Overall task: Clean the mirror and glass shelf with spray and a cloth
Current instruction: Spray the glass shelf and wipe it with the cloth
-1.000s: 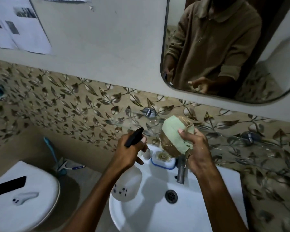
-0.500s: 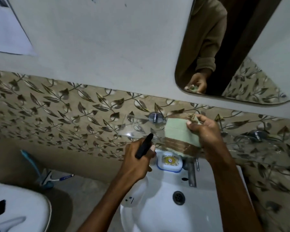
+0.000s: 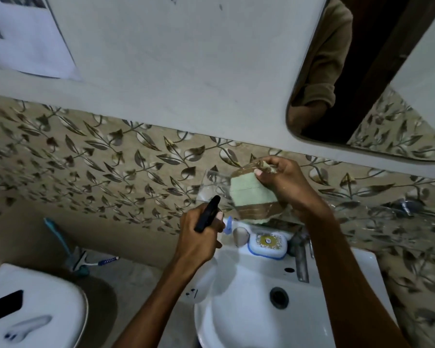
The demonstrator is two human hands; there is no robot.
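Observation:
A clear glass shelf (image 3: 214, 187) juts from the leaf-patterned tiled wall above the basin. On it lies a green and brown cloth (image 3: 251, 199), and my right hand (image 3: 284, 184) pinches its far corner and holds it on the glass. My left hand (image 3: 201, 234) grips a white spray bottle (image 3: 204, 282) by its black trigger head, just below the shelf's left front corner. The mirror (image 3: 377, 79) hangs at the upper right and reflects a brown sleeve.
A white basin (image 3: 249, 310) with a metal tap (image 3: 300, 259) sits under the shelf, with a blue-rimmed soap dish (image 3: 266, 243) on its back ledge. A toilet lid (image 3: 48, 297) with a black phone (image 3: 3, 303) lies lower left. A brush (image 3: 58, 237) leans by the wall.
My right hand brought the cloth from in front of me down onto the glass shelf and spread it there. The view tilted and shifted left. My left hand kept the bottle near the shelf.

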